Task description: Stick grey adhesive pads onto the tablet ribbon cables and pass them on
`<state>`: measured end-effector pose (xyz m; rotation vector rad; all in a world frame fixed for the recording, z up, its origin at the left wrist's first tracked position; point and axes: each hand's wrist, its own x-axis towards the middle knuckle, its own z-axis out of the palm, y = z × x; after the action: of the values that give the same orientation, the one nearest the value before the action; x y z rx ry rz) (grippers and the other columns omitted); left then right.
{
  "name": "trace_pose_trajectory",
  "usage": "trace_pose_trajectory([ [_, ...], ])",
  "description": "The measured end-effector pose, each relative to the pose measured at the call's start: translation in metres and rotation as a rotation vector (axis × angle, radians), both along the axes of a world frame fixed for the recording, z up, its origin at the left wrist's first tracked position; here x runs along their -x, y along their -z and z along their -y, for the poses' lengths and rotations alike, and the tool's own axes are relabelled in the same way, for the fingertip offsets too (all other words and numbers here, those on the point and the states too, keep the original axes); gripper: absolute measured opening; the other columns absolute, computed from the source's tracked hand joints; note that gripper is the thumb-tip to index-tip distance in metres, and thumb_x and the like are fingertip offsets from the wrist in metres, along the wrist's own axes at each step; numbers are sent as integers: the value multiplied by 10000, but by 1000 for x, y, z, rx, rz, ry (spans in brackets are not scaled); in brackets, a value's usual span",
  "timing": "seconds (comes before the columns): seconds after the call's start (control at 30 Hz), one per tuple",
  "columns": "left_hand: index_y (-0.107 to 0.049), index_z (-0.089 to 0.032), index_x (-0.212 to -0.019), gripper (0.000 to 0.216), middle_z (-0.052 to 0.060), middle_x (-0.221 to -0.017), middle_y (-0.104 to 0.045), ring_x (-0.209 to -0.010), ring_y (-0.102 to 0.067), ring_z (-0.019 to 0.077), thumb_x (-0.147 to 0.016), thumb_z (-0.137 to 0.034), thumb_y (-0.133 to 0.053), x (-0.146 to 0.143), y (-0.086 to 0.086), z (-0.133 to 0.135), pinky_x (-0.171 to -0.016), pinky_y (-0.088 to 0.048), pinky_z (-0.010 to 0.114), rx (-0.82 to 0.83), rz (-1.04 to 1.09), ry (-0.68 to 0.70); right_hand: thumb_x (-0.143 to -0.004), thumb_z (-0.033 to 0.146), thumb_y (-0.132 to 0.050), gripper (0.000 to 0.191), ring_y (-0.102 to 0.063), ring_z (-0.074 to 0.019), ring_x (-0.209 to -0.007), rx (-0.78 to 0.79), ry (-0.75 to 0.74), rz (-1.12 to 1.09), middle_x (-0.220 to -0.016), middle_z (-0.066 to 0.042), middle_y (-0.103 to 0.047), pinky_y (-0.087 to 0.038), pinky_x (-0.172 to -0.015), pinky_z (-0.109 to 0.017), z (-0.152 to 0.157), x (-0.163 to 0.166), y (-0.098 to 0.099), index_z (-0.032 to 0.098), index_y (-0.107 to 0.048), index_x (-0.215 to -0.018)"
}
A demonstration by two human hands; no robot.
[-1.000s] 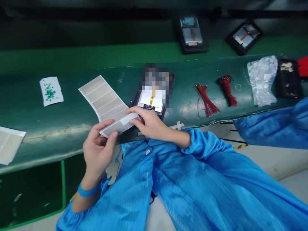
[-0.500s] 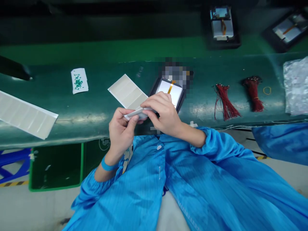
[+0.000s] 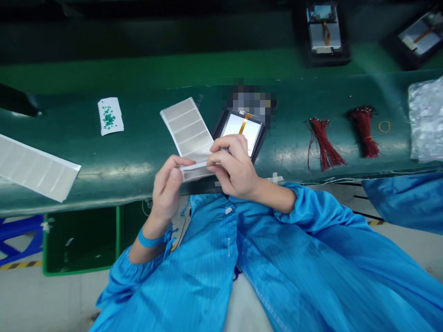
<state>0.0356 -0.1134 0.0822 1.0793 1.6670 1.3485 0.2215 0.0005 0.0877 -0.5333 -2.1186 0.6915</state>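
Observation:
My left hand (image 3: 169, 188) pinches the near end of a grey strip of rectangular stickers (image 3: 188, 129), which rises away from me over the green bench. My right hand (image 3: 234, 167) is closed on the same near end, its fingertips pressed against the bottom sticker beside my left thumb. Just behind my right hand lies a black-framed display module (image 3: 242, 131) with a white panel and an orange flex cable. Both sleeves are blue.
A second sticker strip (image 3: 34, 167) lies at the left. A small white card with green specks (image 3: 110, 116) sits behind it. Two red wire bundles (image 3: 323, 146) and a clear plastic bag (image 3: 425, 121) lie right. Two more modules (image 3: 324, 32) rest on the far belt. Another person's blue sleeve (image 3: 404, 200) shows at right.
The view has shifted, so the bench items sit further right. My hands have drawn closer together on the strip's near end, and the strip now stands more upright.

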Motion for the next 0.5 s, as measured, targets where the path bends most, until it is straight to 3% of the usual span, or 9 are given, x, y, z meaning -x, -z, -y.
trace_pose_trajectory([
  [0.07, -744, -213, -958, 617, 74, -867, -713, -690, -593, 189, -1043, -766, -486, 25, 4, 14, -595, -487, 290, 111, -98, 40, -1124, 341, -471, 197, -593, -238, -1136, 102, 19, -117, -1147, -76, -619, -499, -1033, -464, -2, -12, -11, 256, -610, -1014],
  [0.13, -770, -209, -945, 614, 81, -899, -737, -720, -612, 214, -1035, -758, -508, 53, 4, 30, -593, -488, 307, 295, -202, 138, -1112, 349, -522, 150, -598, -227, -1137, 223, 67, -178, -1131, -63, -594, -522, -1033, -447, -10, -29, -16, 261, -606, -1024],
  [0.23, -791, -229, -1240, 639, 130, -1188, -771, -1011, -700, 355, -1032, -754, -490, 81, -5, 42, -822, -596, 485, 475, -486, 220, -1072, 416, -628, 170, -606, -203, -1088, 437, 153, -153, -1115, -48, -585, -554, -937, -377, -27, -54, -5, 257, -627, -1013],
  [0.3, -741, -210, -1389, 673, 190, -1340, -706, -1243, -629, 467, -1019, -725, -517, 81, -11, 34, -1020, -527, 665, 375, -805, 86, -1027, 483, -694, 242, -605, -172, -994, 597, 191, -143, -1083, -34, -587, -552, -851, -322, -36, -64, 11, 248, -640, -1005],
  [0.37, -732, -167, -1377, 614, 217, -1360, -653, -1346, -559, 492, -1024, -636, -553, 64, -12, 13, -1114, -446, 725, 188, -999, 14, -989, 543, -725, 315, -589, -144, -891, 759, 208, -157, -1010, -14, -587, -535, -792, -287, -39, -67, 26, 240, -636, -993],
  [0.4, -736, -155, -1341, 547, 210, -1332, -651, -1334, -568, 467, -1034, -572, -560, 51, -8, -1, -1118, -453, 708, 101, -1012, 51, -976, 564, -731, 341, -579, -135, -853, 827, 205, -160, -975, -4, -586, -525, -771, -278, -40, -66, 31, 238, -632, -991],
  [0.5, -734, -164, -1284, 353, 194, -1316, -664, -1265, -588, 402, -1042, -349, -556, 7, 13, -43, -1040, -500, 631, -8, -1004, 383, -952, 591, -745, 377, -559, -127, -817, 891, 188, -150, -947, 3, -591, -504, -749, -268, -40, -68, 36, 235, -625, -988],
])
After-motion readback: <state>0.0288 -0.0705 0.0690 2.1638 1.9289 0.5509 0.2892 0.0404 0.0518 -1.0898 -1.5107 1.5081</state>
